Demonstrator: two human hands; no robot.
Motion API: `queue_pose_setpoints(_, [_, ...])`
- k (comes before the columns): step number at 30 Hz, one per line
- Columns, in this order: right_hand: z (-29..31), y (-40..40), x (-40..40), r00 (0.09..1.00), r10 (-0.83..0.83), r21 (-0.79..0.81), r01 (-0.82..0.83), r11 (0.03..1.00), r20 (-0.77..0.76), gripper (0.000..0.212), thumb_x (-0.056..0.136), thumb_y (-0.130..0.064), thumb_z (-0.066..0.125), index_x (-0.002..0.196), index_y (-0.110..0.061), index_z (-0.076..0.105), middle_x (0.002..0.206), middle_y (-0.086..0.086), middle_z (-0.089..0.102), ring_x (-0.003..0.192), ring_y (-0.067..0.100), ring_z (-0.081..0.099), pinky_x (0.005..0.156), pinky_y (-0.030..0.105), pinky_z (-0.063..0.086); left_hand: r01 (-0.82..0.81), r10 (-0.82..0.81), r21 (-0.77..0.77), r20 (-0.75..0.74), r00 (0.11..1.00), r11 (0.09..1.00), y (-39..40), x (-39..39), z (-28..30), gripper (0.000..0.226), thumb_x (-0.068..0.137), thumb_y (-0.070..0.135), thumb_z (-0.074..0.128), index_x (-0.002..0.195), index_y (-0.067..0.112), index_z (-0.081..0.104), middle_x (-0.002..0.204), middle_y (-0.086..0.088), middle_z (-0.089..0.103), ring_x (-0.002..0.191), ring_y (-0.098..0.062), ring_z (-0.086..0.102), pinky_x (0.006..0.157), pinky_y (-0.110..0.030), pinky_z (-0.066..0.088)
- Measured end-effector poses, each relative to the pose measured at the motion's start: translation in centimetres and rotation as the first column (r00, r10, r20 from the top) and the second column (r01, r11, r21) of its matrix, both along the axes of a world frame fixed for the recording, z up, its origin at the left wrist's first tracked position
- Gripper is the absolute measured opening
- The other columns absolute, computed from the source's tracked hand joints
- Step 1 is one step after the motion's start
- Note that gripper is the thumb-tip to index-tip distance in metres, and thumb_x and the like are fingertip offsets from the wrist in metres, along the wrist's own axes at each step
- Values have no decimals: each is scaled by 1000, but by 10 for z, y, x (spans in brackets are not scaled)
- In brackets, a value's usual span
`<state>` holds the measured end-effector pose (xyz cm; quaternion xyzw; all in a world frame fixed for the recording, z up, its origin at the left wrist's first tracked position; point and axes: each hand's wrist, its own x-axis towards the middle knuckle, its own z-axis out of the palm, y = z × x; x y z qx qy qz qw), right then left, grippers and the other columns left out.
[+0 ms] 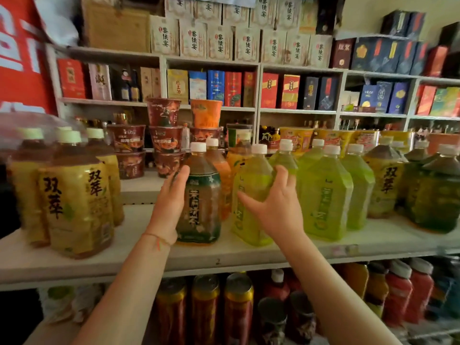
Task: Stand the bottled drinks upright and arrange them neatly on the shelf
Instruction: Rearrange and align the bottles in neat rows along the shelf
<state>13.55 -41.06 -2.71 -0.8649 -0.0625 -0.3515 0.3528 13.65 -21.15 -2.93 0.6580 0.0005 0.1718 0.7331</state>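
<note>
Large bottled teas stand upright on the white shelf (pixel 214 255). A dark-green-labelled bottle (pixel 201 195) stands at the middle front. My left hand (pixel 169 202) lies against its left side with straight fingers. Just to the right stands a yellow-green bottle (pixel 251 192). My right hand (pixel 276 205) is on its front and right side, fingers spread and loosely bent, thumb pointing left across the label. More green bottles (pixel 326 195) stand to the right, and yellow-labelled bottles (pixel 74 195) stand at the left.
Stacked instant-noodle cups (pixel 164 135) sit behind the bottles on a raised ledge. Dark bottles (pixel 435 195) fill the shelf's right end. Cans (pixel 206 307) and red bottles (pixel 403 292) fill the shelf below. Boxed goods line the wall shelves behind.
</note>
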Motion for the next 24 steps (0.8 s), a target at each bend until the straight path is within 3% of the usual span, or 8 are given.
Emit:
queue_pose_setpoints(3, [-5, -4, 5, 998, 63, -25, -63, 998, 9, 98, 80, -56, 73, 152, -17, 19, 141, 6, 36, 127, 25, 46, 90, 36, 49, 37, -37, -5, 24, 999, 999, -15, 1, -1, 62, 74, 80, 60, 126, 45, 61, 119, 9, 73, 114, -17, 67, 102, -50, 51])
queue_pose_setpoints(8, [-5, -30, 3, 983, 181, -29, -181, 983, -1, 96, 82, -53, 71, 154, -20, 16, 139, 4, 35, 126, 24, 45, 85, 34, 48, -285, 276, 54, 129, 952, 957, -52, -2, -13, 70, 75, 70, 70, 134, 38, 52, 124, 20, 64, 122, -8, 58, 107, -38, 46])
queue_pose_setpoints(11, [-5, -47, -1, 974, 227, -62, -226, 972, 19, 97, 83, -54, 71, 155, -22, 15, 137, 4, 36, 127, 24, 44, 94, 37, 49, -603, 492, 327, 364, 791, 727, -71, -5, -11, 96, 76, 52, 82, 153, 33, 28, 146, 12, 41, 134, -6, 34, 109, -29, 32])
queue_pose_setpoints(14, [-1, -63, -2, 963, 267, -74, -269, 960, -30, 97, 85, -53, 70, 157, -24, 11, 140, 4, 37, 130, 23, 41, 100, 35, 44, -746, 502, 517, 552, 666, 420, -79, 7, -6, 107, 70, 53, 85, 155, 29, 25, 147, -7, 44, 133, -23, 40, 107, -36, 36])
queue_pose_setpoints(16, [1, -71, -4, 946, 313, -47, -318, 947, -82, 97, 87, -50, 69, 158, -26, 7, 143, 5, 36, 132, 23, 39, 102, 33, 41, -754, 515, 564, 559, 649, 338, -80, 12, -1, 108, 69, 54, 84, 155, 27, 26, 143, -9, 48, 129, -29, 44, 104, -39, 39])
queue_pose_setpoints(20, [6, -76, -9, 941, 318, -66, -326, 943, -115, 94, 92, -40, 67, 159, -32, 1, 155, 9, 23, 143, 28, 29, 113, 45, 37, -698, 484, 585, 509, 712, 413, -70, 14, 3, 109, 71, 48, 84, 157, 23, 22, 149, -8, 44, 135, -30, 38, 109, -42, 34])
queue_pose_setpoints(22, [12, -77, -10, 947, 287, -68, -298, 952, -142, 91, 90, -44, 69, 156, -40, 6, 152, 9, 29, 132, 28, 44, 101, 40, 47, -657, 465, 604, 468, 751, 452, -63, 14, 4, 111, 72, 46, 84, 158, 22, 18, 154, -8, 39, 139, -31, 34, 112, -45, 33])
queue_pose_setpoints(24, [16, -78, -12, 952, 254, -91, -272, 958, -172, 90, 84, -54, 71, 153, -44, 12, 140, 8, 43, 103, 22, 56, 80, 31, 49, -634, 450, 624, 452, 770, 458, -57, 14, 6, 112, 73, 45, 84, 159, 23, 15, 155, -8, 37, 140, -31, 32, 112, -47, 35])
